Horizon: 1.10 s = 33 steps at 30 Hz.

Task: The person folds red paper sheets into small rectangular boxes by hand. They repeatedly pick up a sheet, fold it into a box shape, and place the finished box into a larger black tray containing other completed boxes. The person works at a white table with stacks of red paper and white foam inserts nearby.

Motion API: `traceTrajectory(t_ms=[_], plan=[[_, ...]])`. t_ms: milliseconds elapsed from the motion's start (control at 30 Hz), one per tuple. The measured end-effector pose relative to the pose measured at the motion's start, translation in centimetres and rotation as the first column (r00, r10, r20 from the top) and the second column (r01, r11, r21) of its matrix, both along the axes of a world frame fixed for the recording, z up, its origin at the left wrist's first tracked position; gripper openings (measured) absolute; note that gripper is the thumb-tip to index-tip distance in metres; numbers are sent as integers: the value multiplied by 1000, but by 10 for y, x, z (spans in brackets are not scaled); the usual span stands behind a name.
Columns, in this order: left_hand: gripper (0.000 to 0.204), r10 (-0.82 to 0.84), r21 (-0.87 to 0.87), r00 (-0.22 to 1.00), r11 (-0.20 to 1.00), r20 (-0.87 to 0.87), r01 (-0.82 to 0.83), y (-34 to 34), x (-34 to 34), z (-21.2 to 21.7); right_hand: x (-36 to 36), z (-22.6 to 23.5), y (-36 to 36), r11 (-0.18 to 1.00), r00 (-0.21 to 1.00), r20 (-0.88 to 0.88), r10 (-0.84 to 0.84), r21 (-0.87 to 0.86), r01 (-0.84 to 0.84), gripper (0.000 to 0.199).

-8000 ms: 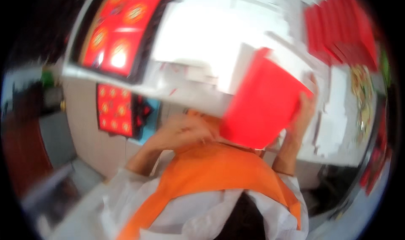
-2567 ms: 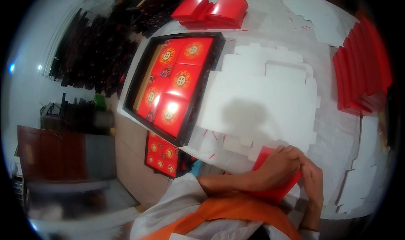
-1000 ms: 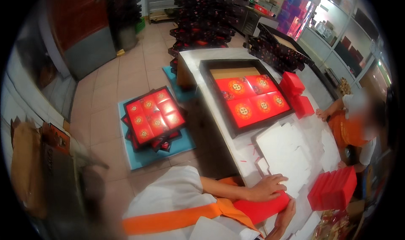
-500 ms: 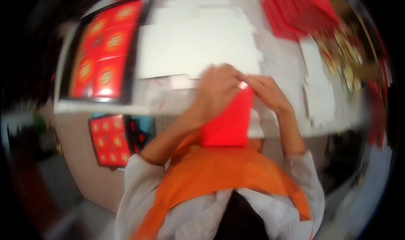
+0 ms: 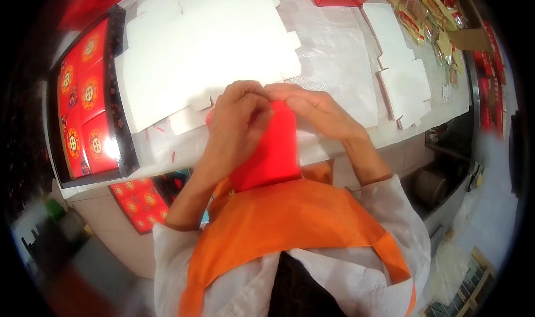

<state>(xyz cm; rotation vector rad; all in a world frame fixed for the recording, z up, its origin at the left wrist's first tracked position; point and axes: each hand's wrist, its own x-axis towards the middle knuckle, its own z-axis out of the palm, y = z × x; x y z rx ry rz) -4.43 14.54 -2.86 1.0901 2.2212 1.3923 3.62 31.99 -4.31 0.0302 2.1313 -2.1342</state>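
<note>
Both hands' grip atop upright red box (image 5: pixel 267 152).

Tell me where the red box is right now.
In the head view, the red box sits centre frame, gripped by the left hand and right hand, just above the orange apron.

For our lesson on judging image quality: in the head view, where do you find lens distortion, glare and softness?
Head view: fisheye bends the table edge and leaves a black rim at the corners; a bright glare spot sits on the tray of red boxes; the left hand, right hand and red box are fairly sharp, while the outer edges go soft and dim.
</note>
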Motion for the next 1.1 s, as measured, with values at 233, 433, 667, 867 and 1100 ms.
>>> traceTrajectory(t_ms=[233,433,667,867,1100], plan=[[8,-17,-1,999,1000,-46,17,8,-4,-3,-3,1,9,980,998,-15,55,190,-51,30],[8,-46,-9,996,999,-75,45,8,-3,0,-3,1,18,995,992,81,98,12,-99,30],[8,-80,-23,995,997,-53,79,10,-4,5,-7,2,16,995,978,204,49,-98,-30,30],[8,-90,-6,991,996,-96,90,11,-6,5,-7,4,5,986,972,224,-72,-129,103,32],[9,-76,2,992,997,-105,77,11,-6,3,-3,2,-1,994,993,63,-103,38,101,34]])
